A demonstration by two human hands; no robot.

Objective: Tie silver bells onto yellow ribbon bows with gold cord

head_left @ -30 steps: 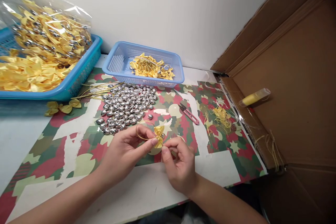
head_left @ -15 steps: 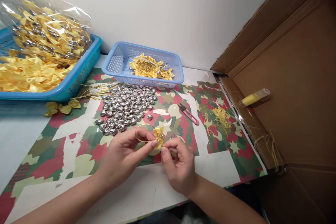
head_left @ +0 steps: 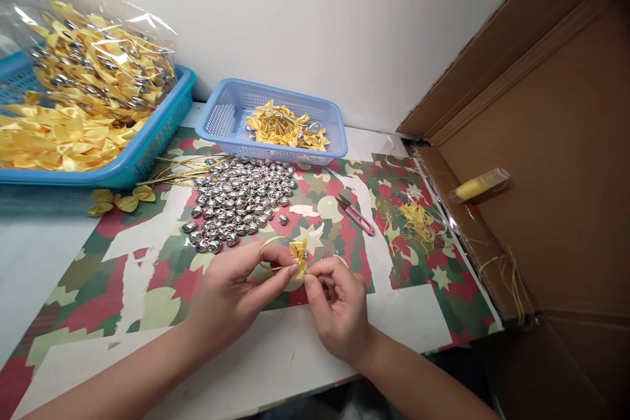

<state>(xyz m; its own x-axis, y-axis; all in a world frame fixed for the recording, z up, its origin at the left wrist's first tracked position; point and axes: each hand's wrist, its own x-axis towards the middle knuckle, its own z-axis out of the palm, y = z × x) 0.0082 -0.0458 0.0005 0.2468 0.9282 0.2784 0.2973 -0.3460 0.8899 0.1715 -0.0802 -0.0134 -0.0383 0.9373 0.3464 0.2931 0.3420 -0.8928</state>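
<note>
Between thumb and fingers, my left hand (head_left: 241,282) pinches a yellow ribbon bow (head_left: 298,252) that has a silver bell (head_left: 306,255) on its right side. A loop of gold cord (head_left: 268,241) curves from the bow around the left fingers. My right hand (head_left: 337,302) is closed at the bow's lower edge, thumb and forefinger pressed together; what lies in that pinch is too small to make out. Just beyond my hands lies a pile of silver bells (head_left: 241,200) on the patterned sheet.
Pink thread snips (head_left: 357,215) lie right of the bells, before yellow thread scraps (head_left: 418,220). A blue basket (head_left: 221,138) holds corded bows. At left, a larger blue basket (head_left: 147,151) carries loose bows and a clear bag (head_left: 103,59). Cardboard (head_left: 541,210) walls the right side.
Both hands keep their grip at the bow with hardly any motion. The whole view has shifted slightly, so things appear a little further right.
</note>
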